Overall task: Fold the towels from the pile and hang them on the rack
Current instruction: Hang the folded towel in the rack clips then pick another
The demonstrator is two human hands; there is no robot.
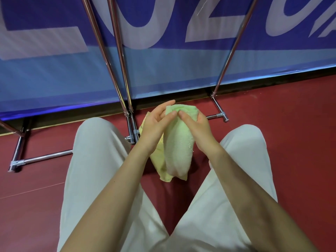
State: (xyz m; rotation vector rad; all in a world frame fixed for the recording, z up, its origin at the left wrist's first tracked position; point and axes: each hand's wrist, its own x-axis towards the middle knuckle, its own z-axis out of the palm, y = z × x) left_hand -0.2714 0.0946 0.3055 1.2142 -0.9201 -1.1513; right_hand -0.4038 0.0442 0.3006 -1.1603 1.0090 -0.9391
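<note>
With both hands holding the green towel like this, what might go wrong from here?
1. The green towel is gripped only near its top by the left hand and right hand; its hanging fold may open.
2. The yellow towel lies right behind it and could be caught and lifted too.
3. The rack's metal poles stand close ahead; the towel may snag there.

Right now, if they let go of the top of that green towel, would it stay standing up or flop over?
Probably flop. The green towel hangs limp from both hands, its lower end drooping toward the red floor, so it looks soft, not stiff. It seems light, since fingertips alone pinch it. Its fuzzy surface likely grips rather than slips.
</note>
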